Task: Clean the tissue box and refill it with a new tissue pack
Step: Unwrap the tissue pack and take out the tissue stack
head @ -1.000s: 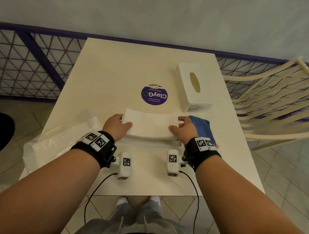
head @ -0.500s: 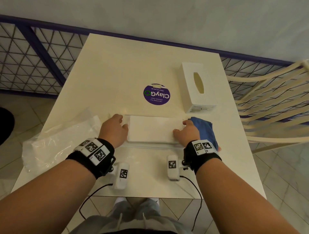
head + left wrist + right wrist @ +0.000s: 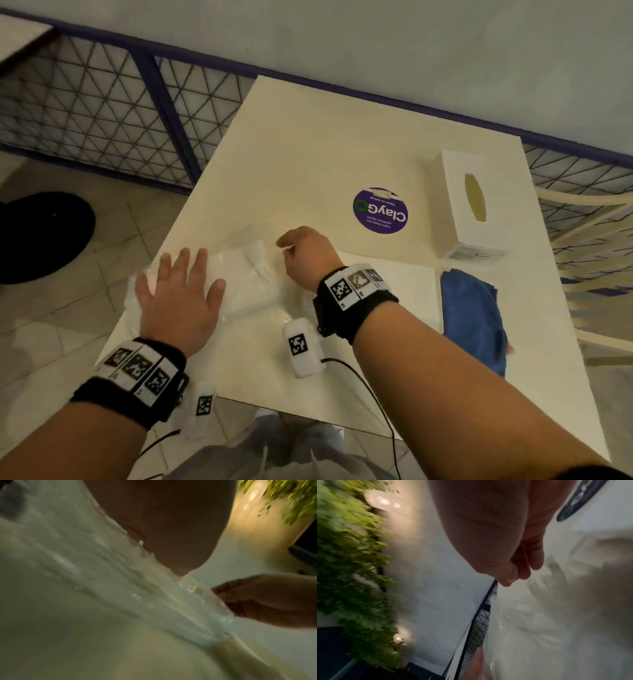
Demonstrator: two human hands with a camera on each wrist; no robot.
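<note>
Currently, the left hand (image 3: pixel 178 301) lies flat, fingers spread and straight, on the new tissue pack (image 3: pixel 239 284) in its clear plastic wrap; likely purpose: pin the pack to the table (image 3: pixel 308 144) so the film can be pulled without the pack sliding.

Right hand (image 3: pixel 308 253) sits just beyond the pack's end nearest it, fingers curled toward the bunched wrap end (image 3: pixel 255 251). Right wrist view shows thumb and fingertips (image 3: pixel 523 573) drawn together, but blur hides whether film is between them; cannot tell if this grip is clamped on anything.

Loose tissue stack (image 3: pixel 394 287) lies under and beside the right forearm. Blue cloth (image 3: pixel 472 318) lies next to that stack, on the side away from the left-hand grip, probably kept within reach for wiping.

Tissue box (image 3: pixel 466 205) stands well apart from both hands, beyond the cloth, slot up and showing nothing inside; judged not yet refilled. Purple round sticker (image 3: pixel 380 210) sits between the box and the right hand.

Judged step: opening the pack.
</note>
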